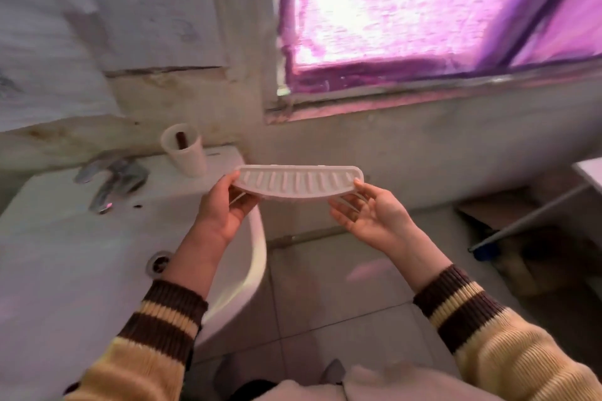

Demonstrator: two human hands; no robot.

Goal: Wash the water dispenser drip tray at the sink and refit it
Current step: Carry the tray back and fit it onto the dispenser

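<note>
The drip tray is a white crescent-shaped plastic piece with a row of slots, held level in the air just right of the sink. My left hand pinches its left end, thumb on top. At the tray's right end, my right hand grips with the thumb on the rim and the fingers underneath. The white sink lies at the lower left, its drain beside my left forearm. A chrome tap stands at the sink's back edge.
A white cup with a dark stick in it stands on the sink's back ledge. The window glows purple above. Tiled floor spreads below the tray. A mop handle and clutter sit at the right.
</note>
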